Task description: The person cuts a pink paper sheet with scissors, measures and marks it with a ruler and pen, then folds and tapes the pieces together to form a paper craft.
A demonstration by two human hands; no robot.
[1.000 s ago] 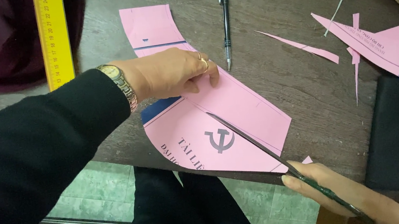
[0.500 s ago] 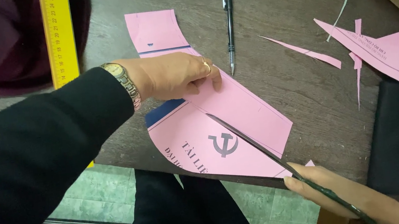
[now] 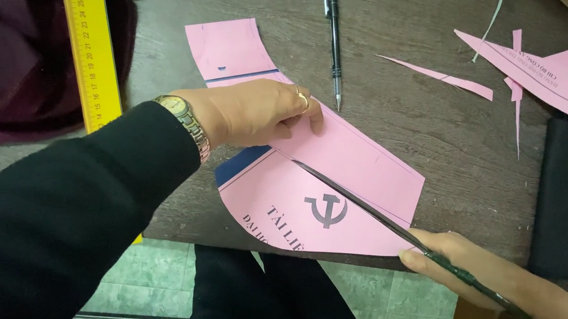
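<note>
The left hand is pressing flat, fingers down, on a curved pink paper sheet with dark print and a blue strip, pinning it to the dark wooden desk. The right hand is gripping long dark-bladed scissors — the blades are lying diagonally across the sheet, tips just below the left fingers. Beyond the left hand a black pen is lying; to its left, a yellow ruler. Pink paper offcuts are lying well right of it.

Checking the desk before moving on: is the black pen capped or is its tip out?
Tip out: the pen lies flat, bare point toward the left hand.
</note>
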